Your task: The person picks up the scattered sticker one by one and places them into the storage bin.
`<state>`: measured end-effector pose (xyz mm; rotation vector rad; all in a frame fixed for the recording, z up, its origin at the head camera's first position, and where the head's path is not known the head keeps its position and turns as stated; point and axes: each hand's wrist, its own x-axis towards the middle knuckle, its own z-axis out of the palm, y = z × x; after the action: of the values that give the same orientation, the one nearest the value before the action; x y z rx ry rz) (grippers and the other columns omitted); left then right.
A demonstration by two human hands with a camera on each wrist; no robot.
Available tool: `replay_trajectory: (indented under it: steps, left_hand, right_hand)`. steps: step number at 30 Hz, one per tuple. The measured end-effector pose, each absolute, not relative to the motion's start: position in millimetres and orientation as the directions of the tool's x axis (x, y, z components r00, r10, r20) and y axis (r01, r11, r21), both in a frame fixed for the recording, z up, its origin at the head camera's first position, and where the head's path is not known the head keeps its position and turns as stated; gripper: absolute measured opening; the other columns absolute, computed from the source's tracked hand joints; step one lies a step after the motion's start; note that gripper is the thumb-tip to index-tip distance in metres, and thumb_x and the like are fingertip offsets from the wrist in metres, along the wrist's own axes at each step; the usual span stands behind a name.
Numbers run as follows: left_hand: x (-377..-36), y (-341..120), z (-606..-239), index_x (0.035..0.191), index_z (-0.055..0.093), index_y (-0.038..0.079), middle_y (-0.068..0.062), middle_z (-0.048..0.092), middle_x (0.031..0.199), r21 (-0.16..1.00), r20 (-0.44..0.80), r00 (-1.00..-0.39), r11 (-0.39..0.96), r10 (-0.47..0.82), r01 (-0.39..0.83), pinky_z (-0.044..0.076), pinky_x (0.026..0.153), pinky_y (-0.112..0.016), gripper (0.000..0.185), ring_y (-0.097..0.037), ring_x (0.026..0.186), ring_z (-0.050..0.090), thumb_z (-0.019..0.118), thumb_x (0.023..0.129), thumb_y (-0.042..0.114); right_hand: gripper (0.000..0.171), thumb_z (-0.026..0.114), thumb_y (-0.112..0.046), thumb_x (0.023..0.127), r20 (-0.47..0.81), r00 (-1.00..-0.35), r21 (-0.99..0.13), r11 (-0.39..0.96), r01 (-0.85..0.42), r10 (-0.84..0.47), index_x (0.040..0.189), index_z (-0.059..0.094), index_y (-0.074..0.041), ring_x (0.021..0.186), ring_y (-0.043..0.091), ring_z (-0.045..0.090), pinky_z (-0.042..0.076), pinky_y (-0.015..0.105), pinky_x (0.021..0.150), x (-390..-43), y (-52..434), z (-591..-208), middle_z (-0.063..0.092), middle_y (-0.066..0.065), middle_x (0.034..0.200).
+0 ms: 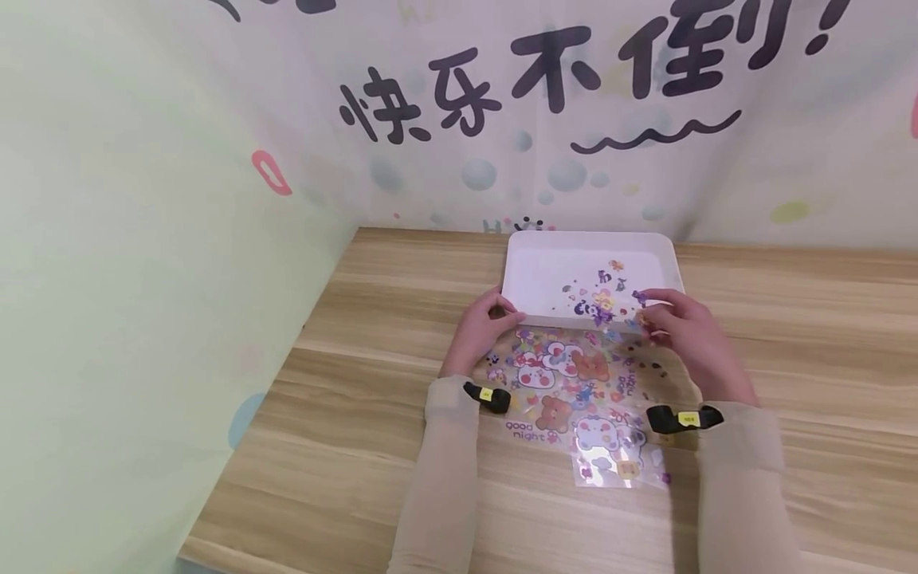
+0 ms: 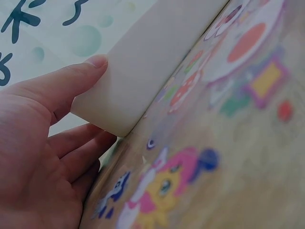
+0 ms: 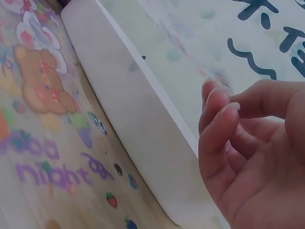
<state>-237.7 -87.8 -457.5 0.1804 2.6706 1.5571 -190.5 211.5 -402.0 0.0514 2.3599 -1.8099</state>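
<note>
My left hand [image 1: 486,327] grips the near left corner of the white tray [image 2: 138,62], thumb on the rim and fingers beneath it. My right hand [image 1: 684,331] is at the tray's near right side, thumb and fingertips pinched together. Between those fingertips is a thin clear sticker sheet [image 3: 186,43], blurred in the right wrist view; its small coloured prints [image 1: 602,303] show over the tray floor in the head view. Just in front of the tray, clear sticker sheets [image 1: 554,414] with bears, rabbits and "good night" lettering lie overlapping on the table.
The wooden table [image 1: 358,414] meets a printed cloth backdrop [image 1: 459,183] right behind the tray. A pale cloth wall [image 1: 143,279] runs along the left edge. Each wrist wears a black camera band [image 1: 684,418].
</note>
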Motion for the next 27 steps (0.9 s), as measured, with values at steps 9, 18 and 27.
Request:
replay_trajectory:
  steps: [9,18,27]
  left_hand:
    - [-238.1,-87.3,-458.8,0.083,0.058,0.024,0.020,0.043,0.129,0.873,0.021,-0.992,0.482,0.126,0.080,0.036,0.095,-0.030,0.025,-0.008,0.113,0.043,0.064,0.076,0.047]
    - [-238.0,-87.4,-456.5,0.083,0.058,0.023,0.018,0.037,0.135,0.874,0.030,-0.992,0.478,0.120,0.084,0.033,0.098,-0.031,0.028,-0.011,0.121,0.038,0.065,0.075,0.048]
    - [-238.2,-86.6,-458.7,0.084,0.058,0.023,0.014,0.036,0.137,0.874,0.018,-0.993,0.481,0.114,0.071,0.029,0.101,-0.033,0.028,-0.015,0.126,0.033,0.065,0.074,0.049]
  right_hand:
    - [0.043,0.050,-0.033,0.091,-0.130,-0.988,-0.961,0.255,0.105,-0.085,0.126,0.042,-0.010,0.079,0.020,0.054,0.049,0.027,0.072,-197.9,200.4,-399.5,0.059,0.004,0.092]
    - [0.049,0.055,-0.037,0.087,-0.102,-0.993,-0.942,0.327,0.075,-0.066,0.127,0.043,-0.012,0.084,0.019,0.059,0.050,0.029,0.071,-216.9,186.4,-401.8,0.061,0.009,0.102]
    - [0.056,0.055,-0.048,0.083,-0.086,-0.996,-0.924,0.376,0.078,-0.004,0.129,0.043,-0.018,0.085,0.021,0.060,0.048,0.021,0.062,-233.6,182.4,-416.1,0.062,0.007,0.103]
